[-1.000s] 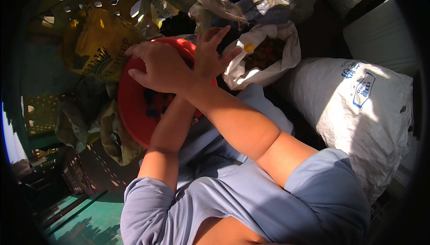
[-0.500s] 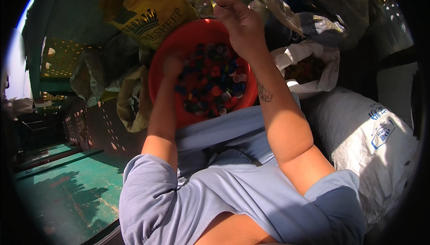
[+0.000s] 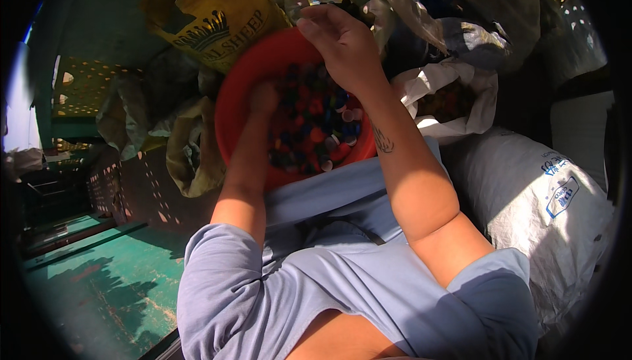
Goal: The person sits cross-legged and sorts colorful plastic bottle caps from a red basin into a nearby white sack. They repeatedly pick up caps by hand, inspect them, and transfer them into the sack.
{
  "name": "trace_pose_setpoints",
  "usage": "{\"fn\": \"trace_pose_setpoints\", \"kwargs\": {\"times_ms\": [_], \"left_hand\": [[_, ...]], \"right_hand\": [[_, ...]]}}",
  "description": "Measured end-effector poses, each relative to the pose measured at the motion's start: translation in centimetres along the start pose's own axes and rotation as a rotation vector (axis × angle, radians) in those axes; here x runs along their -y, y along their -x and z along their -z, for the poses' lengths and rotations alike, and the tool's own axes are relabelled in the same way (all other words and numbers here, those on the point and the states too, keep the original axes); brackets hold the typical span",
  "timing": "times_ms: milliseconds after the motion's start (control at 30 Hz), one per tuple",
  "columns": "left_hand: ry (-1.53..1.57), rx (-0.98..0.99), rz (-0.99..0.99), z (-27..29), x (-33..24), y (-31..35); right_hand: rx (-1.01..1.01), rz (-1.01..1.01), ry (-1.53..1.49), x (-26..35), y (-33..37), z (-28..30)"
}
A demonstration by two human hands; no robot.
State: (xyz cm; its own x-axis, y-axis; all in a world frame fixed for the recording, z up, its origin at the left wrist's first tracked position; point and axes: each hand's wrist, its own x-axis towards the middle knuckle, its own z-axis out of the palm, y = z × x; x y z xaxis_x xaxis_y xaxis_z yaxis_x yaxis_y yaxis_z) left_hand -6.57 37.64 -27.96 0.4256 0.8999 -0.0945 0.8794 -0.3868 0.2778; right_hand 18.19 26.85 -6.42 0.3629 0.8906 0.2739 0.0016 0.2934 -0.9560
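Note:
A red basin (image 3: pixel 232 120) stands in front of me with many small plastic bottle caps (image 3: pixel 316 135) in it, red, blue, green, black and white. My left hand (image 3: pixel 264 99) is down inside the basin at its left side, beside the caps. Shadow covers its fingers, and whether they hold a cap cannot be seen. Over the basin's far right rim is my right hand (image 3: pixel 343 41), raised, with fingers curled and thumb drawn toward them. Anything between those fingers is too small or hidden to make out.
Beyond the basin sits a yellow printed bag (image 3: pixel 227 14). An open white sack (image 3: pixel 486 100) with small things inside stands to the right, near a full white sack (image 3: pixel 526 195). Open pale sacks (image 3: pixel 191 153) line the left, above a green surface (image 3: pixel 99 287).
My right hand has shifted a little left and down toward the basin. The left hand stays in the basin, moved slightly right. The view has shifted slightly.

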Motion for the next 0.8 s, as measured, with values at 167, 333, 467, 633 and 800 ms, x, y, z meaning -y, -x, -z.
{"fn": "trace_pose_setpoints", "kwargs": {"times_ms": [167, 333, 467, 633, 800], "left_hand": [[0.012, 0.067, 0.042, 1.2, 0.4, 0.7], [0.022, 0.01, 0.065, 3.2, -0.4, 1.4], [0.033, 0.013, 0.113, 3.0, -1.5, 1.1], [-0.081, 0.119, 0.267, 1.7, -1.7, -0.2], [-0.042, 0.123, 0.274, 1.6, 0.5, -1.0]], "right_hand": [[0.007, -0.001, 0.049, 0.0, 0.1, -0.3], [0.015, 0.022, 0.065, 0.0, 0.0, -0.4], [0.031, -0.003, 0.08, 0.0, 0.1, -0.3], [0.021, -0.002, 0.084, -0.2, 0.0, -0.1], [0.017, -0.008, 0.1, -0.2, -0.2, 0.4]]}}
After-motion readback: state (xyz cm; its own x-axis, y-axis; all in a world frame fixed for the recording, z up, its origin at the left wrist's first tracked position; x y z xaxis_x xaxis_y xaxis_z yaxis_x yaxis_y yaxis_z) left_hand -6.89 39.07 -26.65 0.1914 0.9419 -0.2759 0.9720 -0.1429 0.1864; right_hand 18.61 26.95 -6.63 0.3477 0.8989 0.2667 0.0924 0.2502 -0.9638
